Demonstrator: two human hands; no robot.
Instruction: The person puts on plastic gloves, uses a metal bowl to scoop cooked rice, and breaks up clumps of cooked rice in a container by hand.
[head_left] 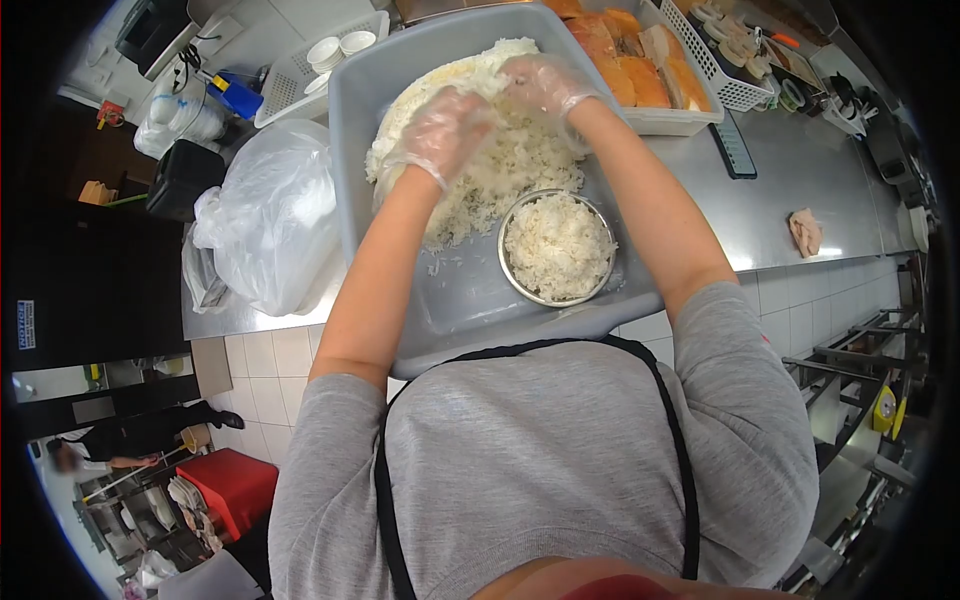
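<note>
Loose white cooked rice (515,165), heaped in a grey rectangular plastic tub (448,305), lay at four o'clock from the clear-gloved left hand (445,130), seven from the clear-gloved right hand (543,83). Both looked loosely curled; whether either pinched grains, I couldn't tell.

A heathered grey top (530,450) has short, loose sleeves (335,415), with a small reddish mark on the right one. Narrow black straps (690,500) run along both sides of the chest, meeting a dark edge across the front. Clear, crinkled plastic gloves (436,150), loose at the wrists, cover the left hand (445,130) and right hand (546,84).
</note>
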